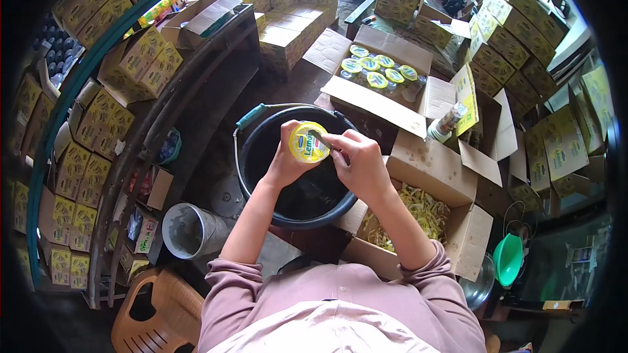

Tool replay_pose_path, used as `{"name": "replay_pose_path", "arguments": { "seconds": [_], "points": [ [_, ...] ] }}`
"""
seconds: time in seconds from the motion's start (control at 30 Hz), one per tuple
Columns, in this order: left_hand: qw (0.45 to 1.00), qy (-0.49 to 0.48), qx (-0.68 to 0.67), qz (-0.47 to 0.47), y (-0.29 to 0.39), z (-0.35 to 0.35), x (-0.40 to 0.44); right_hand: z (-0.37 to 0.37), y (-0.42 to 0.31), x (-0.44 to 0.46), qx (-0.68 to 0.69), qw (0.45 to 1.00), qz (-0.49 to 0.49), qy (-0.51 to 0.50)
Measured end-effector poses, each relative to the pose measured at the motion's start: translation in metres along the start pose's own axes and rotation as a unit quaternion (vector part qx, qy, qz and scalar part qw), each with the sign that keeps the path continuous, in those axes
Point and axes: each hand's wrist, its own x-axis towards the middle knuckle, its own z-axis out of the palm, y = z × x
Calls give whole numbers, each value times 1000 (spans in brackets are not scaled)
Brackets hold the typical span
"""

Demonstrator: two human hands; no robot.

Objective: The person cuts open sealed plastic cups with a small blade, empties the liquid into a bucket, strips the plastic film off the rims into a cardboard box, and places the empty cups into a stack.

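My left hand [288, 160] is closed around a sealed plastic drink cup [306, 150] with a yellow-and-white lid marked "Lemon", tilted so the lid faces me. Against the lid's right edge, my right hand [356, 160] pinches a small dark blade-like tool [320, 138], partly hidden by the fingers. Both hands are above a black bucket [245, 183] with a wire handle and a teal grip. Several similar cups [377, 80] stand in an open cardboard box [373, 106] beyond the bucket.
At right, an open carton [474, 242] holds yellow strips [409, 216]. A stack of small cups [448, 123] stands behind it. Left are a grey pail [190, 232], a brown chair [160, 314] and shelves of printed cartons [104, 117]. A green basin [508, 258] is far right.
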Motion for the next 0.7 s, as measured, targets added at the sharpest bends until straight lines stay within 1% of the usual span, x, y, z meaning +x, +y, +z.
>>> {"name": "replay_pose_path", "arguments": {
  "seconds": [0.03,0.07,0.17,0.27,0.33,0.47,0.7],
  "points": [
    [1000,3,3,4,1,-2,0,5,2,1,0,1000,-11,13],
    [1000,7,19,24,1,-3,1,9,2,1,4,1000,2,9],
    [1000,6,-8,12,-11,-3,-2,17,1,-1,12,999,32,3],
    [998,40,24,49,-13,-5,-1,22,2,-1,29,999,44,4],
    [998,50,29,35,-3,-8,2,23,-1,-1,49,997,61,-2],
    [995,70,65,43,3,-8,6,25,-4,0,46,998,48,1],
    [998,38,40,29,2,-8,1,27,-8,2,36,999,38,-1]
  ]
}}
